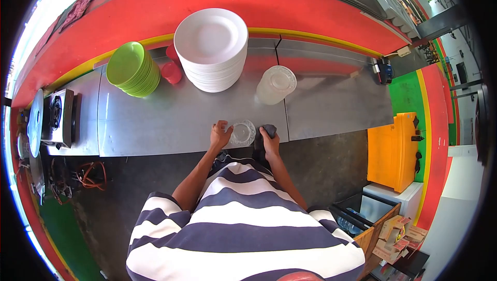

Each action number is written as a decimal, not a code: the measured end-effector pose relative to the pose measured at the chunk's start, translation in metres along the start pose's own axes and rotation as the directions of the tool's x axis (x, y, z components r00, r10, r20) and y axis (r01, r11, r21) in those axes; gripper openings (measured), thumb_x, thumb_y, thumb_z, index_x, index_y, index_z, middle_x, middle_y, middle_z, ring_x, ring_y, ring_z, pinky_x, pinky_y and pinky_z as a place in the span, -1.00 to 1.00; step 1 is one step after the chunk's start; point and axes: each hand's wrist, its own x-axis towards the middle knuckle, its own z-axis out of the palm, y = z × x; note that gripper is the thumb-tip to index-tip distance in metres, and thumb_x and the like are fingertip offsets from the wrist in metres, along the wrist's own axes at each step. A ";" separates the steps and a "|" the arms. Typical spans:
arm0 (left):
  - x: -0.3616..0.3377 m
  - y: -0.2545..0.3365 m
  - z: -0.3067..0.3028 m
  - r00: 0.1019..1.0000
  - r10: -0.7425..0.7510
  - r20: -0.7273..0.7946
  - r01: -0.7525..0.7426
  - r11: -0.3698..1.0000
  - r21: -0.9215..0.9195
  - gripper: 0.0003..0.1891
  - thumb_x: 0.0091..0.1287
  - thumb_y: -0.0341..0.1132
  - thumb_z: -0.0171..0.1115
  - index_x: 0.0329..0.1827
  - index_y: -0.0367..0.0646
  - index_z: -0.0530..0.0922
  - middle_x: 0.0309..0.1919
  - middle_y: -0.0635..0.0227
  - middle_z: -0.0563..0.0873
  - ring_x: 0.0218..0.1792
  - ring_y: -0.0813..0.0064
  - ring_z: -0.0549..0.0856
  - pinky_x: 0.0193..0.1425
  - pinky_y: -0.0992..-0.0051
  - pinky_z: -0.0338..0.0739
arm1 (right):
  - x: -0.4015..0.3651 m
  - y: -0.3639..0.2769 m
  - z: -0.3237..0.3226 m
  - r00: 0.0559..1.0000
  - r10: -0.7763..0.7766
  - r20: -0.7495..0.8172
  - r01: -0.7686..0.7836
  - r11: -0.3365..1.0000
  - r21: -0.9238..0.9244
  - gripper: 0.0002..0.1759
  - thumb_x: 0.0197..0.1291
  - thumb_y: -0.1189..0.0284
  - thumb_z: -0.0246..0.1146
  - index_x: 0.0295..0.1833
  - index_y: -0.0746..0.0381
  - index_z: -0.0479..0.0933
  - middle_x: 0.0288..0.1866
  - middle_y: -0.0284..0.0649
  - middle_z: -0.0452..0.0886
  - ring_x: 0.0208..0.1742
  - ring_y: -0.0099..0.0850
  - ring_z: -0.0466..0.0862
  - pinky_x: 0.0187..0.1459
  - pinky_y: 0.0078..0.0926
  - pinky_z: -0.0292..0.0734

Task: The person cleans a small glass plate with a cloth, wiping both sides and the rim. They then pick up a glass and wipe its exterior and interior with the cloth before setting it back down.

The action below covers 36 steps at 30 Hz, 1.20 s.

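A clear glass saucer [242, 134] with a ridged rim is in front of me at the near edge of the metal counter. My left hand [221, 135] has its curled fingers and thumb at the saucer's left rim. Bunched in my right hand [271, 144] is a dark cloth [268, 130], close to the saucer's right side. Farther back on the counter stands a tall stack of similar clear saucers [277, 85].
Behind are a tall stack of white plates [215, 38], stacked green bowls [133, 69] and a red cup [171, 73]. A gas stove [59, 117] sits at the left end of the steel counter [171, 126]. An orange cabinet [393, 151] stands at right.
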 end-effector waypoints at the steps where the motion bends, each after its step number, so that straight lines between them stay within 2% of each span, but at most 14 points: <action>1: -0.001 -0.002 -0.001 1.000 -0.005 0.006 0.005 0.999 -0.035 -0.58 0.21 -0.13 0.45 0.04 -0.14 0.61 -0.18 0.17 0.68 -0.28 0.25 0.69 -0.08 0.28 0.62 | 0.001 0.000 0.002 1.000 -0.005 -0.001 0.005 1.000 -0.018 -0.60 0.15 0.25 0.52 -0.04 0.29 0.64 -0.15 -0.32 0.69 -0.17 -0.51 0.64 -0.10 -0.49 0.53; 4: -0.005 0.003 -0.005 0.998 0.014 0.056 -0.009 0.997 -0.082 -0.60 0.19 -0.17 0.47 0.01 -0.15 0.61 -0.18 0.17 0.68 -0.27 0.26 0.70 -0.10 0.28 0.62 | 0.000 0.001 0.006 1.000 -0.018 -0.008 0.018 0.999 -0.045 -0.60 0.15 0.25 0.51 -0.04 0.30 0.64 -0.15 -0.31 0.69 -0.16 -0.50 0.64 -0.08 -0.48 0.52; 10: -0.012 0.005 -0.005 0.995 0.093 -0.020 -0.093 0.995 -0.019 -0.65 0.16 -0.24 0.47 -0.04 -0.16 0.62 -0.24 0.16 0.68 -0.27 0.23 0.70 -0.13 0.27 0.63 | -0.007 0.007 0.007 0.999 -0.032 -0.042 0.032 0.999 -0.004 -0.62 0.17 0.28 0.49 -0.03 0.31 0.63 -0.13 -0.27 0.70 -0.12 -0.48 0.63 -0.04 -0.48 0.51; 12: -0.014 0.004 -0.004 0.999 0.040 0.016 -0.040 0.998 -0.041 -0.66 0.15 -0.26 0.47 -0.06 -0.17 0.63 -0.26 0.15 0.68 -0.27 0.22 0.70 -0.12 0.27 0.62 | -0.007 0.011 0.008 0.998 -0.058 -0.029 0.058 0.998 0.003 -0.62 0.17 0.29 0.49 -0.02 0.30 0.63 -0.10 -0.27 0.69 -0.10 -0.48 0.63 -0.02 -0.48 0.51; 16: -0.021 -0.001 0.000 0.999 -0.010 0.049 0.013 0.998 -0.059 -0.65 0.12 -0.27 0.48 -0.06 -0.18 0.63 -0.30 0.15 0.68 -0.26 0.20 0.71 -0.12 0.26 0.62 | -0.008 0.014 0.006 0.999 -0.014 -0.033 0.014 1.000 0.002 -0.61 0.17 0.31 0.49 0.01 0.31 0.62 -0.07 -0.27 0.69 -0.07 -0.47 0.63 0.02 -0.48 0.50; 18: -0.026 -0.001 0.001 0.999 0.013 0.044 -0.010 0.998 -0.069 -0.66 0.11 -0.28 0.48 -0.07 -0.18 0.64 -0.31 0.14 0.68 -0.28 0.20 0.70 -0.13 0.26 0.62 | -0.007 0.015 0.006 0.999 -0.027 -0.037 0.027 1.000 -0.001 -0.60 0.17 0.31 0.49 0.03 0.31 0.61 -0.07 -0.27 0.69 -0.06 -0.47 0.63 0.03 -0.48 0.50; 21: -0.032 0.000 0.002 0.997 0.027 0.077 -0.022 0.997 -0.069 -0.68 0.10 -0.28 0.48 -0.10 -0.18 0.66 -0.33 0.13 0.67 -0.31 0.20 0.70 -0.15 0.26 0.62 | -0.008 0.019 0.006 0.998 -0.047 -0.033 0.048 0.998 0.027 -0.61 0.17 0.30 0.50 0.01 0.28 0.61 -0.13 -0.34 0.66 -0.13 -0.53 0.60 -0.06 -0.52 0.49; 25: -0.037 0.001 0.004 0.996 0.030 0.085 -0.025 0.998 -0.059 -0.71 0.10 -0.30 0.48 -0.14 -0.19 0.68 -0.36 0.13 0.66 -0.35 0.21 0.69 -0.17 0.26 0.62 | -0.010 0.020 0.004 0.998 -0.048 -0.037 0.049 0.998 0.030 -0.61 0.16 0.31 0.50 0.01 0.28 0.61 -0.13 -0.33 0.67 -0.11 -0.52 0.61 -0.04 -0.51 0.50; 31: -0.043 0.013 0.001 0.987 0.130 0.099 -0.119 0.986 -0.114 -0.71 0.12 -0.31 0.47 -0.16 -0.22 0.63 -0.39 0.17 0.64 -0.39 0.26 0.69 -0.22 0.30 0.62 | -0.014 0.019 -0.005 0.998 -0.033 -0.049 0.036 0.998 0.056 -0.59 0.14 0.34 0.51 0.04 0.31 0.60 -0.09 -0.30 0.67 -0.08 -0.49 0.63 0.00 -0.49 0.51; 33: -0.045 0.021 0.000 0.981 0.140 0.135 -0.120 0.982 -0.148 -0.71 0.14 -0.31 0.47 -0.15 -0.24 0.61 -0.38 0.17 0.65 -0.38 0.29 0.70 -0.23 0.33 0.61 | -0.016 0.016 -0.011 0.998 -0.031 -0.059 0.035 0.997 0.069 -0.55 0.13 0.34 0.52 0.07 0.34 0.60 -0.04 -0.24 0.69 -0.05 -0.45 0.65 0.04 -0.47 0.52; 36: -0.046 0.035 -0.004 0.965 0.129 0.229 -0.069 0.965 -0.252 -0.70 0.19 -0.30 0.46 -0.14 -0.25 0.56 -0.36 0.19 0.66 -0.35 0.34 0.72 -0.24 0.37 0.61 | -0.017 0.011 -0.018 0.995 -0.023 -0.097 0.029 0.997 0.065 -0.57 0.12 0.36 0.52 0.04 0.33 0.60 -0.06 -0.25 0.69 -0.07 -0.45 0.65 0.03 -0.47 0.52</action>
